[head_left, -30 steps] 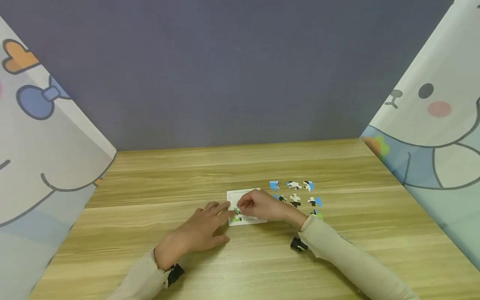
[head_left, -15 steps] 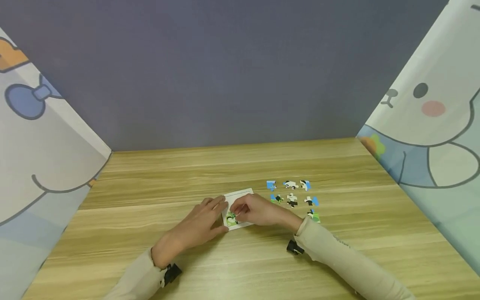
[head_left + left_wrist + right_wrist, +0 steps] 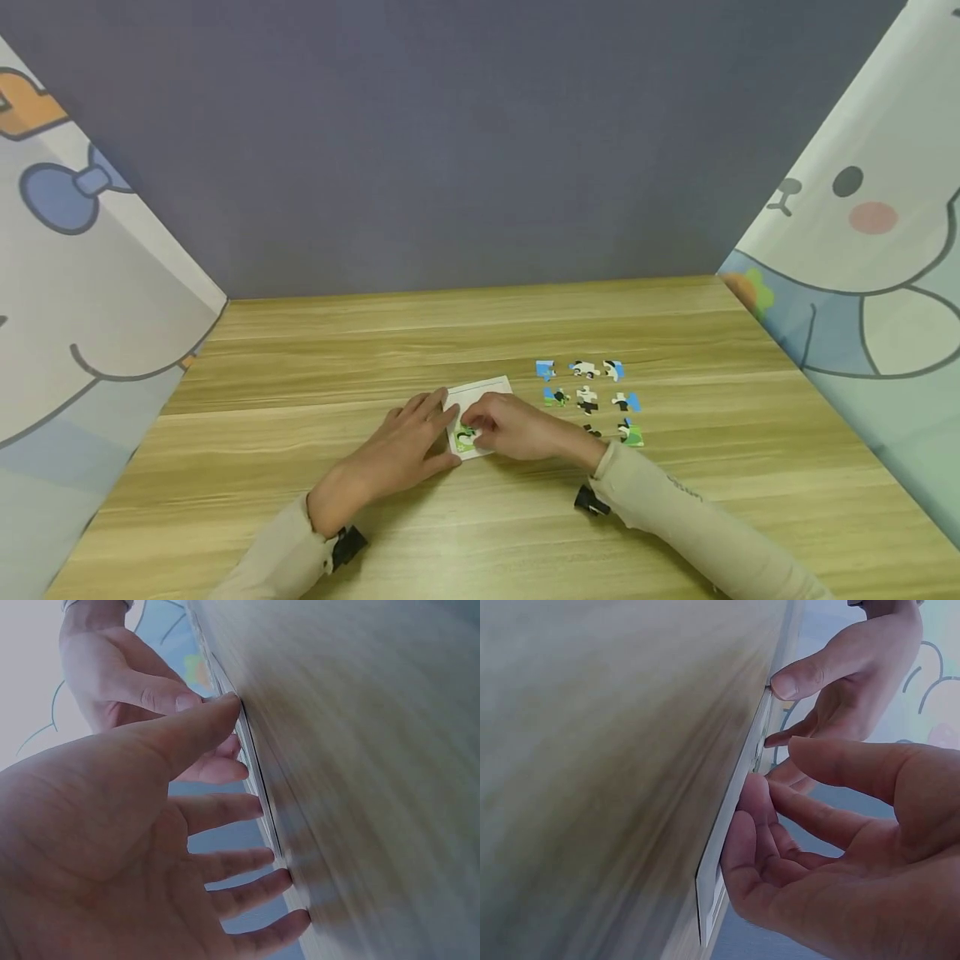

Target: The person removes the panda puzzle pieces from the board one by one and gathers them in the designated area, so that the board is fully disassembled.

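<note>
A small white puzzle tray (image 3: 486, 387) lies slightly turned on the table, with green, black and white puzzle pieces (image 3: 465, 439) in its near left part. My left hand (image 3: 401, 454) braces the tray's left side, its fingers spread and the thumb at the near corner. Over the tray, my right hand (image 3: 517, 429) has its fingertips at the fitted pieces. In the right wrist view, the index fingertip (image 3: 777, 786) reaches the tray while the thumb stays raised apart from it. No piece shows between them. The other right fingers are bent against the tray's edge.
Loose puzzle pieces lie in rows right of the tray, including a blue corner piece (image 3: 544, 368), a white and black piece (image 3: 587, 398) and a green one (image 3: 633, 434). A grey panel (image 3: 472, 167) rises behind the wooden table (image 3: 337, 350).
Over the last second the tray has turned slightly and the left thumb has come to its near corner. The right fingers have moved a little lower over the fitted pieces.
</note>
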`<state>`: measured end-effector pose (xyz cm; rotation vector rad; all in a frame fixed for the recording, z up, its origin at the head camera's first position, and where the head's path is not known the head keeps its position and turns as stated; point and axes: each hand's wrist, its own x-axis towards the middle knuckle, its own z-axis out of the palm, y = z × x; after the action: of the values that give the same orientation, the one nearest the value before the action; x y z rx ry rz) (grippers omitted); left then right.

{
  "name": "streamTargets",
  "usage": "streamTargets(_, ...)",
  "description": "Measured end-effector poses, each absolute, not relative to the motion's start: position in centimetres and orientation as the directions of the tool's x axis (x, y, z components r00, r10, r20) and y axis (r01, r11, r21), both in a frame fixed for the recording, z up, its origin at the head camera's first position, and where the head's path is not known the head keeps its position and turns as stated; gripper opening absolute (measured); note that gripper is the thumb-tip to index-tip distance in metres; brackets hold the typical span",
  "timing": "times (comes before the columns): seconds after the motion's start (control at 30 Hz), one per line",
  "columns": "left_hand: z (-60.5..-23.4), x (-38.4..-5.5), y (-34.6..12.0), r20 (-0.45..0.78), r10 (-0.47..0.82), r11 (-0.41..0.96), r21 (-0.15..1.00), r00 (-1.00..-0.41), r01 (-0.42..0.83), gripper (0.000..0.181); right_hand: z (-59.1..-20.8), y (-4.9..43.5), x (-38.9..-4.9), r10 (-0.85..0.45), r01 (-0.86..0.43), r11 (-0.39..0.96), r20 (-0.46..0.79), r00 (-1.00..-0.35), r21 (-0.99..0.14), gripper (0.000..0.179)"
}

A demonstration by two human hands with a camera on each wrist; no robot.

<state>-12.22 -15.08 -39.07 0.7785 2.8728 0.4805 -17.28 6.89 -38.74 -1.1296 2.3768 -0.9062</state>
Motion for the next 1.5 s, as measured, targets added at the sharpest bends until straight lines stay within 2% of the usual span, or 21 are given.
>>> streamTargets(0.2,-39.15,-12.29,-15.12,-0.042,0.508,0.815,0.347,-0.861,0.464,0.069,-38.9,7.02,-17.28,-0.797,-0.58,0.468,-0.036,-0.602,-0.667,0.031)
streamTargets(0.53,-39.35,-12.42,-15.29,-0.027,0.525,0.809,0.325,-0.851,0.489,0.07,-38.89,7.15,-17.23,-0.779,-0.574,0.474,-0.015,-0.626,-0.667,0.026)
streamTargets(0.9,-39.24,-12.44,-15.19,-0.035,0.518,0.819,0.309,-0.854,0.484,0.069,-38.58,6.99,-17.11,-0.716,-0.431,0.488,-0.065,-0.695,-0.759,0.022)
streamTargets(1.5,-39.07,-12.38,-15.12,-0.041,0.505,0.82,0.334,-0.862,0.465,0.069,-38.69,6.74,-16.9,-0.706,-0.453,0.484,-0.027,-0.708,-0.749,0.018)
